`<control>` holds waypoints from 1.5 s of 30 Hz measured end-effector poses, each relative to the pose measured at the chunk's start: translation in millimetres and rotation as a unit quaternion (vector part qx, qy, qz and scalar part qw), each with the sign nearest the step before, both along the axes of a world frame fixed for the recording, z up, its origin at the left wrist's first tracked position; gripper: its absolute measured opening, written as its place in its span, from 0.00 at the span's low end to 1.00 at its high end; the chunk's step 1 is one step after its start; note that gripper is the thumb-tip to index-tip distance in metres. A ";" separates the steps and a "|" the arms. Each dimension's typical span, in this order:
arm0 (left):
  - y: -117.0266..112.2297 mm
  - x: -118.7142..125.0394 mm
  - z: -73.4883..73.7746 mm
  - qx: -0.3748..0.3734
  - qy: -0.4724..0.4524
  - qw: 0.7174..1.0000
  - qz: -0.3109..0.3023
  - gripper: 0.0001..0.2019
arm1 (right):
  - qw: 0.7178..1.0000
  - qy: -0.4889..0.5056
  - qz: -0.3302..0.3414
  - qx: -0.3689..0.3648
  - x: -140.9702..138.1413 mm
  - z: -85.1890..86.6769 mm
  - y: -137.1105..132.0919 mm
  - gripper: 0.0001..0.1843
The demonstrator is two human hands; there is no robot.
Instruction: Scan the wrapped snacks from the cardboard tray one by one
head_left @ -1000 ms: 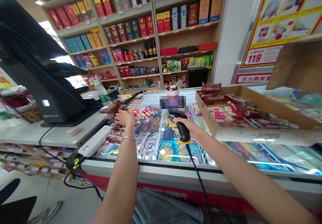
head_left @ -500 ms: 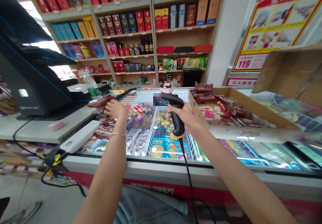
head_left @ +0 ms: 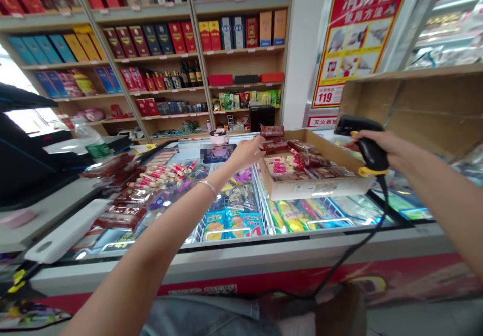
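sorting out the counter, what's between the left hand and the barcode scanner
In the head view, an open cardboard tray of red-wrapped snacks lies between the left hand and the corded barcode scanner gripped in the right hand.

And we're live at the chest freezer point(head_left: 241, 255)! Our right hand point(head_left: 377, 147) has a firm grip on a black barcode scanner point(head_left: 366, 142), its cord point(head_left: 383, 200) trailing down across the freezer front. Our left hand point(head_left: 247, 153) stretches out open, a bracelet point(head_left: 208, 187) on the wrist (those fingers are just beside the stack of red-wrapped snacks point(head_left: 272, 140)), at the corner of a cardboard tray point(head_left: 320, 190). Wooden shelves point(head_left: 245, 49) of boxed goods stand behind.
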State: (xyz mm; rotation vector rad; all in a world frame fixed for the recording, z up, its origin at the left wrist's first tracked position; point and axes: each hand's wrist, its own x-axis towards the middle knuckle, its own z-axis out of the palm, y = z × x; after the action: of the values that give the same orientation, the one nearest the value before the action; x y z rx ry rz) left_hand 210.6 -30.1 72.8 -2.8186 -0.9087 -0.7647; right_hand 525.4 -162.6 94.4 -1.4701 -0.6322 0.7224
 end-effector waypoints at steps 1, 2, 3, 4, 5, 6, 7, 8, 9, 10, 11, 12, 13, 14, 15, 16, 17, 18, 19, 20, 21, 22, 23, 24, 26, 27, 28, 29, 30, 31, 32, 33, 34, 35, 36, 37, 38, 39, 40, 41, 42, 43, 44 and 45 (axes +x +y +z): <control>0.4 21.2 0.9 -0.019 0.051 0.999 -0.005 0.18 | 1.000 0.025 0.002 -0.007 8.0 -4.9 -0.1 0.04; 1.2 39.9 0.6 -0.035 0.107 0.994 0.006 0.18 | 0.999 0.051 0.010 -0.007 13.5 -9.4 -0.3 0.06; 2.0 55.8 -1.1 -0.048 0.166 0.985 0.029 0.19 | 0.997 0.076 0.020 -0.004 17.1 -13.2 -0.5 0.08; 3.0 68.9 -3.9 -0.058 0.217 0.973 0.054 0.19 | 0.995 0.097 0.032 0.000 19.0 -16.3 -0.9 0.08; 3.9 79.1 -7.6 -0.065 0.259 0.960 0.078 0.19 | 0.993 0.112 0.036 0.005 19.6 -18.5 -1.4 0.08; 4.7 86.6 -11.8 -0.069 0.289 0.950 0.097 0.19 | 0.992 0.122 0.037 0.008 19.4 -19.8 -2.0 0.08; 5.3 91.8 -16.0 -0.068 0.306 0.943 0.110 0.18 | 0.991 0.129 0.036 0.009 18.7 -20.6 -2.7 0.07; 5.8 94.9 -19.9 -0.066 0.311 0.941 0.118 0.19 | 0.990 0.133 0.035 0.010 17.7 -20.8 -3.4 0.07; 6.0 96.4 -23.1 -0.063 0.311 0.941 0.122 0.19 | 0.990 0.135 0.035 0.011 16.9 -20.8 -4.1 0.07; 6.1 96.8 -25.5 -0.059 0.311 0.940 0.124 0.20 | 0.990 0.136 0.036 0.015 16.2 -20.7 -4.7 0.07; 6.1 96.3 -27.0 -0.056 0.311 0.941 0.125 0.20 | 0.990 0.136 0.038 0.019 15.9 -20.6 -5.1 0.07; 6.0 95.3 -27.7 -0.054 0.310 0.941 0.124 0.20 | 0.990 0.136 0.039 0.022 15.9 -20.7 -5.3 0.07; 5.9 94.2 -27.9 -0.053 0.312 0.941 0.124 0.20 | 0.990 0.135 0.039 0.022 16.3 -20.8 -5.1 0.07; 5.7 93.1 -27.6 -0.054 0.313 0.940 0.125 0.19 | 0.990 0.132 0.040 0.021 16.9 -21.0 -4.5 0.06; 5.4 92.4 -27.2 -0.055 0.314 0.939 0.127 0.19 | 0.991 0.127 0.041 0.018 17.6 -21.0 -3.5 0.06; 5.0 91.9 -26.6 -0.056 0.312 0.940 0.130 0.19 | 0.992 0.119 0.042 0.012 18.2 -20.7 -2.2 0.05; 4.2 91.6 -25.9 -0.057 0.308 0.941 0.131 0.18 | 0.993 0.109 0.044 0.005 18.4 -20.0 -0.6 0.05; 3.0 91.4 -25.0 -0.057 0.302 0.943 0.129 0.18 | 0.994 0.097 0.045 -0.003 17.9 -18.9 1.2 0.04; 1.2 90.9 -23.7 -0.056 0.294 0.946 0.125 0.17 | 0.995 0.085 0.045 -0.008 16.4 -17.1 2.8 0.04; -1.0 89.7 -21.9 -0.051 0.283 0.950 0.122 0.17 | 0.996 0.075 0.045 -0.009 13.7 -14.8 4.3 0.03; -3.9 87.4 -19.4 -0.044 0.271 0.954 0.120 0.17 | 0.997 0.066 0.043 -0.003 9.4 -12.1 5.4 0.03; -7.2 83.4 -16.0 -0.030 0.251 0.960 0.120 0.17 | 0.997 0.060 0.042 0.009 3.7 -9.0 6.1 0.04; -10.8 77.4 -11.9 -0.009 0.221 0.967 0.124 0.17 | 0.997 0.057 0.044 0.025 -3.5 -5.8 6.6 0.04; -14.4 68.9 -7.3 0.015 0.182 0.974 0.130 0.17 | 0.996 0.057 0.050 0.043 -12.0 -2.6 6.8 0.04; -20.3 44.4 1.3 0.057 0.089 0.984 0.146 0.15 | 0.993 0.068 0.075 0.066 -32.3 3.5 7.3 0.03; -21.9 28.5 4.2 0.071 0.042 0.985 0.152 0.14 | 0.990 0.080 0.092 0.069 -43.7 6.3 7.7 0.02; -22.3 10.9 5.7 0.077 -0.001 0.985 0.157 0.14 | 0.987 0.093 0.108 0.069 -55.8 8.9 8.5 0.02; -21.4 -8.1 5.3 0.082 -0.039 0.983 0.159 0.13 | 0.984 0.107 0.124 0.069 -68.7 11.4 9.5 0.01; -19.1 -27.7 2.9 0.086 -0.077 0.980 0.161 0.12 | 0.980 0.121 0.140 0.072 -82.4 13.6 11.0 0.01; -15.6 -47.3 -1.3 0.088 -0.114 0.975 0.167 0.12 | 0.975 0.135 0.156 0.080 -97.1 15.3 12.9 0.01; -11.1 -66.4 -7.0 0.087 -0.150 0.969 0.177 0.12 | 0.969 0.150 0.171 0.093 -113.0 16.1 15.4 0.01; -5.9 -84.6 -13.9 0.083 -0.185 0.961 0.188 0.12 | 0.962 0.167 0.186 0.107 -130.1 15.8 18.5 0.01; -0.4 -101.3 -21.4 0.078 -0.221 0.952 0.198 0.12 | 0.954 0.186 0.203 0.118 -148.6 14.0 22.5 0.01; 5.2 -116.3 -29.1 0.075 -0.258 0.941 0.206 0.12 | 0.946 0.204 0.219 0.123 -168.0 10.5 27.2 0.02; 10.8 -129.3 -36.5 0.072 -0.295 0.929 0.212 0.13 | 0.938 0.219 0.236 0.124 -188.1 5.2 32.8 0.02; 16.2 -140.5 -43.3 0.068 -0.331 0.916 0.216 0.13 | 0.932 0.229 0.256 0.119 -208.2 -1.8 39.0 0.02; 21.4 -149.7 -49.3 0.062 -0.366 0.903 0.216 0.14 | 0.925 0.234 0.277 0.112 -227.6 -10.3 45.7 0.02; 26.4 -157.2 -54.2 0.051 -0.402 0.889 0.214 0.15 | 0.919 0.236 0.298 0.104 -245.7 -19.9 52.4 0.03; 31.2 -163.1 -58.0 0.036 -0.438 0.873 0.209 0.15 | 0.914 0.237 0.315 0.097 -261.7 -30.0 58.8 0.03; 35.8 -167.6 -60.9 0.019 -0.476 0.856 0.202 0.16 | 0.910 0.237 0.329 0.089 -275.1 -40.0 64.6 0.04; 40.0 -170.9 -62.8 0.001 -0.516 0.835 0.192 0.16 | 0.908 0.236 0.336 0.079 -285.5 -49.5 69.5 0.05; 43.5 -173.1 -63.9 -0.015 -0.553 0.813 0.182 0.16 | 0.909 0.233 0.340 0.067 -293.0 -58.1 73.3 0.06; 46.2 -174.4 -64.4 -0.029 -0.582 0.794 0.173 0.16 | 0.911 0.228 0.338 0.055 -297.8 -65.4 76.0 0.07; 47.7 -174.8 -64.5 -0.038 -0.600 0.782 0.166 0.16 | 0.915 0.221 0.334 0.043 -300.1 -71.4 77.6 0.07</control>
State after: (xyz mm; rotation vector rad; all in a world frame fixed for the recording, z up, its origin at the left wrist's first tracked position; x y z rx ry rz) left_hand 35.7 17.6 8.3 -1.8046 -1.4483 -2.5211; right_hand 225.4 -85.0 23.0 -0.9388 -0.8013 1.4871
